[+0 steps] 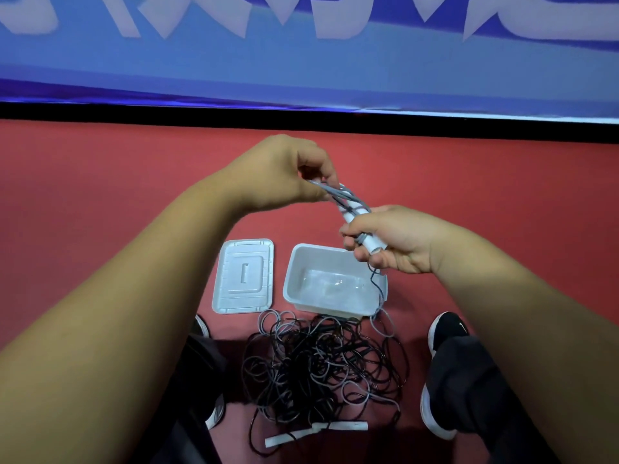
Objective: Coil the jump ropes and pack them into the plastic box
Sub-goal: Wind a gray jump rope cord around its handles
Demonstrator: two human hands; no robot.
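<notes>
My right hand [398, 242] grips the white handles of a grey jump rope [355, 212] above the open white plastic box [303, 262]. My left hand [284, 172] pinches the grey cord loops at the upper end of the same bundle. One grey strand trails down from my right hand over the box's right rim to the floor. A tangled pile of black and grey jump ropes [321, 366] lies on the red floor in front of the box. Two white handles [318, 430] lie at the pile's near edge.
The box's white lid [244, 276] lies flat to the left of the box. My two black shoes [445, 329] and dark trouser legs flank the pile. A black strip and a blue banner wall [301, 61] bound the floor at the far side.
</notes>
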